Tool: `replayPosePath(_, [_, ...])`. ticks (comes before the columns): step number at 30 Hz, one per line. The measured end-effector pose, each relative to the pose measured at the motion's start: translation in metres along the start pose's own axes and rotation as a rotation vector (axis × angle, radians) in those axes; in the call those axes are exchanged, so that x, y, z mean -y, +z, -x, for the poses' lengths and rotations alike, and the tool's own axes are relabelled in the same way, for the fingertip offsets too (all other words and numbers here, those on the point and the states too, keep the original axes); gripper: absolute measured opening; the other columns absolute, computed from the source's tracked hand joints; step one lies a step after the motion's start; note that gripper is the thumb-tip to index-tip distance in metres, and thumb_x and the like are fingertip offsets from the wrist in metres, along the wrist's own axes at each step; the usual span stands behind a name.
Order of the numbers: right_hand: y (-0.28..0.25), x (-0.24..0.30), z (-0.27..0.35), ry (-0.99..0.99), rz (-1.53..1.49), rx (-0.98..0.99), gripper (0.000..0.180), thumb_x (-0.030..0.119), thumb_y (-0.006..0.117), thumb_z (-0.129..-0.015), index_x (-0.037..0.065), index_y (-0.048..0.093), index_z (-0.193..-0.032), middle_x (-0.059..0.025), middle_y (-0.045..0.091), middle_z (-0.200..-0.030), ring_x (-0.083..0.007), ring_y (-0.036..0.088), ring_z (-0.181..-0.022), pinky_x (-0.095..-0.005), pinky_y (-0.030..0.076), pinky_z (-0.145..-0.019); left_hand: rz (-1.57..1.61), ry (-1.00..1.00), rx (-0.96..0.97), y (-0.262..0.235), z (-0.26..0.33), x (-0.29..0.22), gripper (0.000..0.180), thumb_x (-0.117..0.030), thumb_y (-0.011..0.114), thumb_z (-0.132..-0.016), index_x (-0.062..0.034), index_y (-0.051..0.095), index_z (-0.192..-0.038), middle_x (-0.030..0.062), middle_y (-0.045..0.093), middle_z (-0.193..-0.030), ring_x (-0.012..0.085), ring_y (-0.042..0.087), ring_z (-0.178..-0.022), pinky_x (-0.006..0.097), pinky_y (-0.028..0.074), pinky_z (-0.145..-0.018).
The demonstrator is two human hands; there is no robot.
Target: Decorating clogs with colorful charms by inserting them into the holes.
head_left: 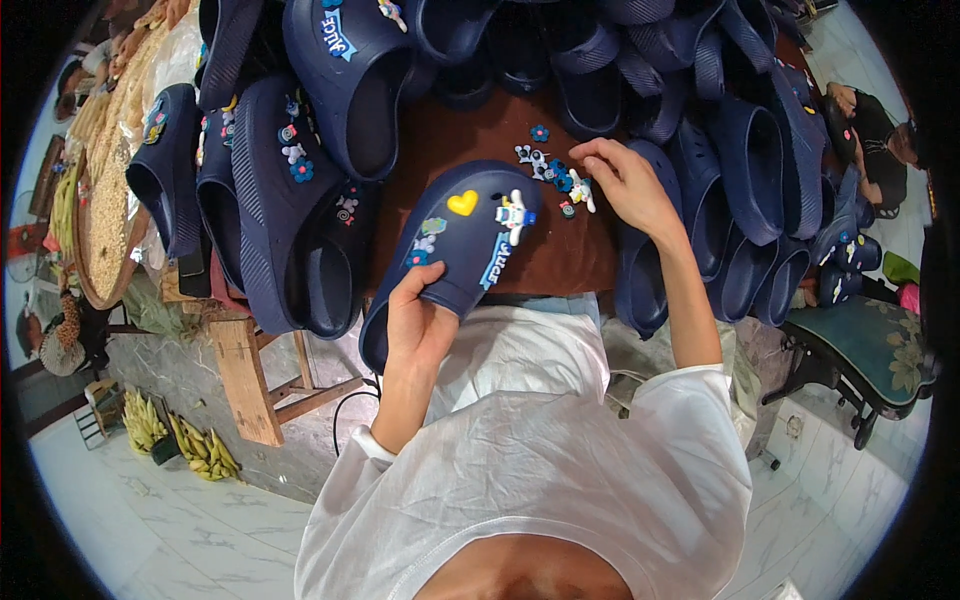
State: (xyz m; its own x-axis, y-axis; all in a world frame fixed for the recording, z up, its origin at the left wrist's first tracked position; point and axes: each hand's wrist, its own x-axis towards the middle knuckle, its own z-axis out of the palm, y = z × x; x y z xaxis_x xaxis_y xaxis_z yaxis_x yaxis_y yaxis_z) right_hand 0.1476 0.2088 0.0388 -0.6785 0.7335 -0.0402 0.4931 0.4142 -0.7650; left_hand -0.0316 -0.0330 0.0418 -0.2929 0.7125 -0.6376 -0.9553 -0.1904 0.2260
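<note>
A navy clog (460, 245) is gripped in my left hand (415, 325), with the thumb on its side near the opening. Fixed to its upper are a yellow heart charm (462, 203), a white character charm (514, 217), a blue lettered banner charm (495, 265) and smaller charms near the thumb. My right hand (628, 185) hovers with its fingers apart at a small pile of shoe charms (548, 168) on the brown tabletop (570, 250). A white figure charm (581, 190) lies right by its fingertips, and a blue flower charm (540, 132) sits a little farther off.
Navy clogs crowd the table: decorated ones (275, 190) at the left, plain ones (748, 170) at the right, more at the back. A wooden stool (245, 380) stands low left, an office chair (860, 350) at right. Another person (880, 150) is at the far right.
</note>
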Motion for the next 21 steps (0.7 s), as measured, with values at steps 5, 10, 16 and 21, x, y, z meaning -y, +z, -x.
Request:
replayPosePath(5, [0.004, -0.005, -0.011, 0.005, 0.277, 0.028, 0.018, 0.012, 0.056, -0.093, 0.003, 0.069, -0.104, -0.0128, 0.069, -0.105, -0.0295, 0.066, -0.098, -0.0385, 0.050, -0.085, 0.041, 0.011, -0.015, -0.010, -0.006, -0.006, 0.048, 0.004, 0.053, -0.085, 0.0058, 0.044, -0.132, 0.0251, 0.053, -0.135, 0.0392, 0.053, -0.126, 0.056, 0.039, -0.110])
replayPosePath(10, [0.008, -0.003, -0.024, -0.001, 0.374, 0.176, 0.018, 0.015, 0.060, -0.090, 0.006, 0.071, -0.101, -0.0152, 0.069, -0.099, -0.0333, 0.066, -0.098, -0.0438, 0.050, -0.084, 0.108, -0.046, 0.060, -0.012, -0.009, -0.010, 0.051, 0.006, 0.052, -0.083, 0.0070, 0.043, -0.133, 0.0255, 0.051, -0.136, 0.0398, 0.053, -0.126, 0.056, 0.041, -0.109])
replayPosePath(16, [0.027, -0.009, -0.029, -0.168, 0.466, 0.163, 0.014, 0.010, 0.070, -0.082, 0.005, 0.067, -0.096, -0.0116, 0.066, -0.091, -0.0323, 0.065, -0.090, -0.0418, 0.050, -0.077, 0.061, -0.068, 0.063, -0.011, -0.011, -0.015, 0.054, 0.006, 0.051, -0.079, 0.0076, 0.045, -0.132, 0.0246, 0.051, -0.137, 0.0383, 0.050, -0.129, 0.054, 0.036, -0.113])
replayPosePath(21, [0.042, -0.012, -0.031, -0.339, 0.610, 0.077, 0.024, 0.008, 0.074, -0.076, 0.005, 0.064, -0.098, -0.0117, 0.062, -0.090, -0.0324, 0.063, -0.089, -0.0431, 0.050, -0.077, 0.051, -0.118, 0.148, -0.025, -0.008, -0.022, 0.064, 0.007, 0.053, -0.068, 0.0087, 0.046, -0.132, 0.0218, 0.053, -0.136, 0.0352, 0.047, -0.132, 0.049, 0.031, -0.116])
